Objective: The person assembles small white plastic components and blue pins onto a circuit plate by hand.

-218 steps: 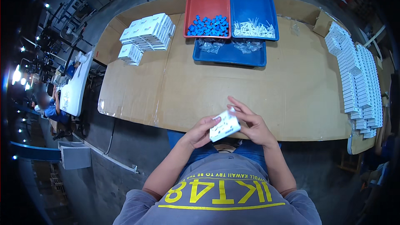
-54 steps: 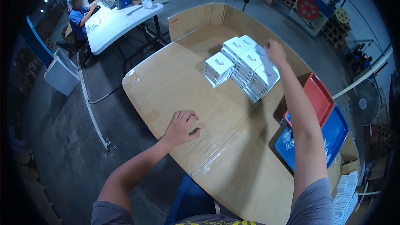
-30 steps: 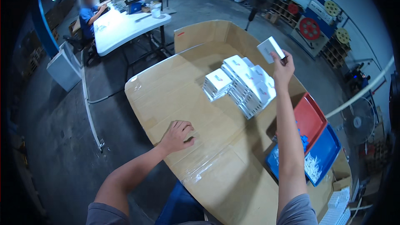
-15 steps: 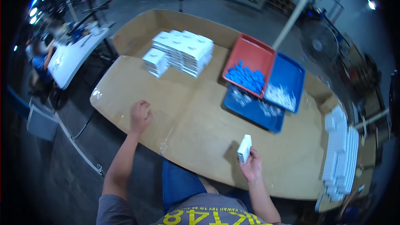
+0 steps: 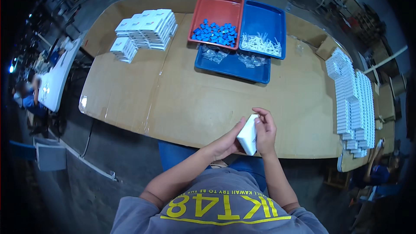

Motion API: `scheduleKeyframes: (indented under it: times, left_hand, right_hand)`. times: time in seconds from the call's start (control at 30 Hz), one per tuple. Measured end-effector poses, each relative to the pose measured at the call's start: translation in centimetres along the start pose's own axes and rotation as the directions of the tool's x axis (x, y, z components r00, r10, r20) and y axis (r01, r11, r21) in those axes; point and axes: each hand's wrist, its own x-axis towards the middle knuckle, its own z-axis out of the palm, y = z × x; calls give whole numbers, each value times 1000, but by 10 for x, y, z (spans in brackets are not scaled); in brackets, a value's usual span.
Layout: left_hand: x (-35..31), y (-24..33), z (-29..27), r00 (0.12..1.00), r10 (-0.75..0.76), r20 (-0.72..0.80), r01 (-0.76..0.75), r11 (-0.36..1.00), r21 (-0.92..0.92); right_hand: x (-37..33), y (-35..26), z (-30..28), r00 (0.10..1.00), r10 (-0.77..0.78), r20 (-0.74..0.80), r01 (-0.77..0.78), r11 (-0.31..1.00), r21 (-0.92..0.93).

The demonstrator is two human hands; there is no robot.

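Observation:
A small flat white box (image 5: 248,138) is tilted between my two hands, close to the table's near edge. My left hand (image 5: 227,144) grips its left side, the thumb along the upper part and the other fingers partly hidden behind it. My right hand (image 5: 266,132) holds the right side, its thumb on the box and its fingers curled over the top end. The box looks closed, and I cannot make out anything in it.
Stacked white boxes (image 5: 143,26) stand at the back left of the cardboard-covered table (image 5: 195,104). A red tray (image 5: 216,6) holds blue pieces, a blue tray (image 5: 262,17) white sticks, a lower blue tray (image 5: 234,71) clear plastic bags. More white boxes (image 5: 353,99) line the right edge.
My left hand has come right from over the table's left part and taken hold of the white box, which my right hand alone held before. The view has turned to the right.

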Motion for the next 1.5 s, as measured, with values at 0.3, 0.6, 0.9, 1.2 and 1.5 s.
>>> scheduleKeyframes:
  times: [0.3, 0.6, 0.9, 1.2, 1.5]
  left_hand:
    - [-3, -19, 11, 953, 187, -239, -190, 982, 10]
    - [6, -23, 30, 928, 177, -327, -170, 984, 50]
    - [9, -34, 27, 890, 231, -392, -267, 963, -40]
    - [4, -30, 13, 876, 227, -426, -254, 967, -6]
    - [-2, -22, 6, 839, 253, -482, -312, 949, -44]
  right_hand:
    - [-8, 4, -6, 880, -396, 261, 459, 850, -260]
    - [-13, 43, -7, 835, -462, 298, 538, 798, -272]
    - [-14, 54, -1, 796, -528, 297, 599, 758, -258]
    - [-15, 62, 16, 803, -538, 256, 592, 768, -244]
    - [-4, 54, 28, 800, -463, 381, 562, 801, -206]
